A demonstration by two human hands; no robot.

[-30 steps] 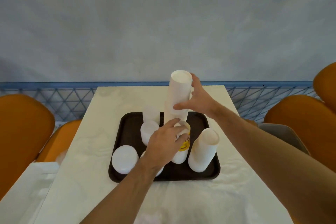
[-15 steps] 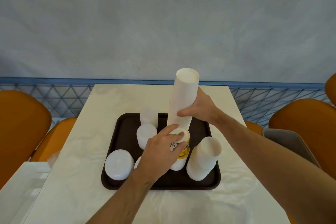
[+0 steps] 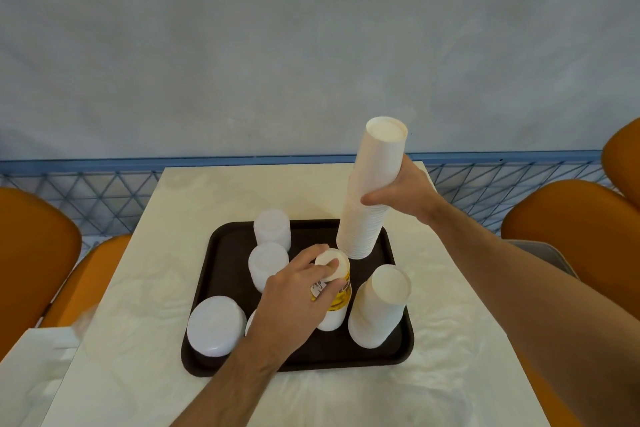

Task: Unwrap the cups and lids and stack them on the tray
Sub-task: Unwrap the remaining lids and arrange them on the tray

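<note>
White marbled table [image 3: 180, 218] by grey wall, right hand [image 3: 405, 196] gripping tall cup stack [image 3: 372, 191] above dark tray [image 3: 221, 253], left hand [image 3: 298, 295] clasping yellow-printed cup stack [image 3: 337, 291] on tray, print unreadable, orange chairs [image 3: 31, 253] around.

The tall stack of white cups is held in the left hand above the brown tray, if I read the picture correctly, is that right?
Not quite: the head view shows the right hand holding the tall stack of white cups above the brown tray; the left hand grips a shorter stack.
</note>
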